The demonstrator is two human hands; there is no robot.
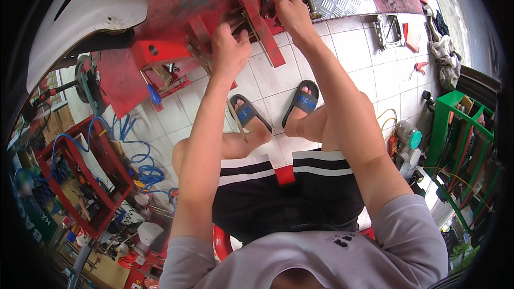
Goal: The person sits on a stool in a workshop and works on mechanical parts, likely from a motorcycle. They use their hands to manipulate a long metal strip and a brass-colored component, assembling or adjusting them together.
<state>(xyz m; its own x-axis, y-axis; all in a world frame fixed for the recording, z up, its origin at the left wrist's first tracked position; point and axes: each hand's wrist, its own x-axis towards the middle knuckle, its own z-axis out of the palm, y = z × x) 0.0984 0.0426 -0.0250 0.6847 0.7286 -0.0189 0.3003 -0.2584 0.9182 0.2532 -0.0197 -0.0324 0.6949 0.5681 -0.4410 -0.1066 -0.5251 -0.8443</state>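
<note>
Nothing looks finished yet: the red bar (272, 51) is flanked by left hand (231, 47) and right hand (292, 17); neither grip can be told.

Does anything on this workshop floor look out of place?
Somewhat. The blue hose on the left lies in loose, messy loops, and a small red tool on the right sits by itself on the white tiles. Both seem left out.
</note>
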